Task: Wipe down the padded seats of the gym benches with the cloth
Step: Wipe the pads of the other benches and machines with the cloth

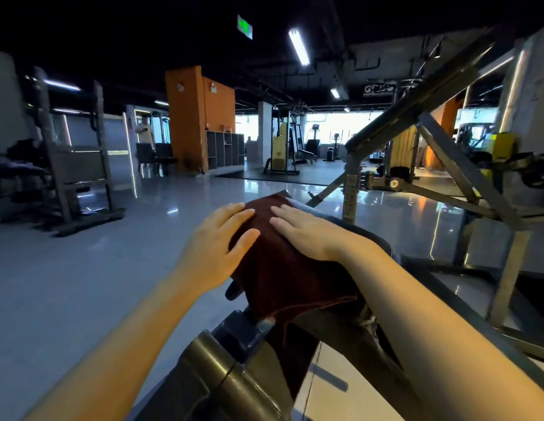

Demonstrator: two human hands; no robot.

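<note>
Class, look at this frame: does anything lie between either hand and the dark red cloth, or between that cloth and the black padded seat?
Nothing visible: left hand and right hand lie flat on the dark red cloth, draped directly over the black padded seat.

Two bare forearms in shot, no sleeves anywhere up to frame edge. No watch, no bands, no rings, no gloves on left hand [217,241] or right hand [307,230]. Nails short, unpainted as far as blur allows. Fingers slim; thumb of left one in plain view, right thumb hidden. Nothing else of body in frame, so clothing can't be told at all.
</note>
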